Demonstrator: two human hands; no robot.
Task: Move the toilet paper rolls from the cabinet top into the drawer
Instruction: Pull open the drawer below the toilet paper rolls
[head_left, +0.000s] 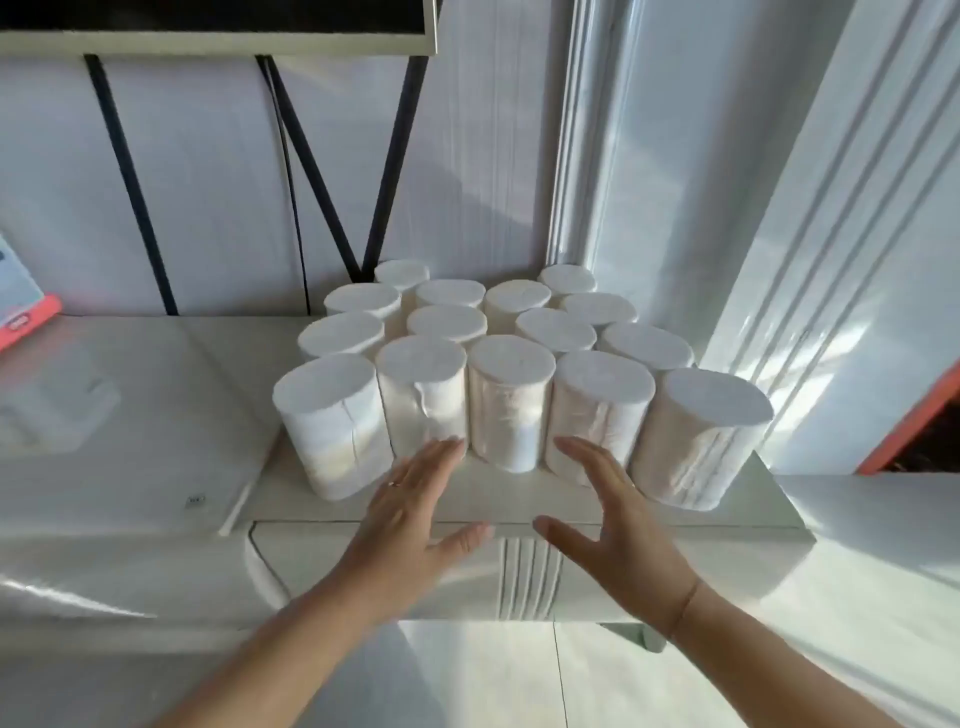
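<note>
Several white toilet paper rolls (511, 400) stand upright in tight rows on the white cabinet top (498, 501). My left hand (415, 512) and my right hand (613, 525) reach toward the front row, fingers straight and spread, palms facing each other. Both hands hold nothing. Their fingertips lie just short of the front middle roll, one on each side of it. The drawer front (530, 571) with its ribbed panel is below the hands and is closed.
A white wall and a tall white door frame (852, 260) rise behind and to the right. Black metal legs (311, 166) stand at the back. A red-edged object (23, 312) lies at the far left on a lower white surface (130, 415).
</note>
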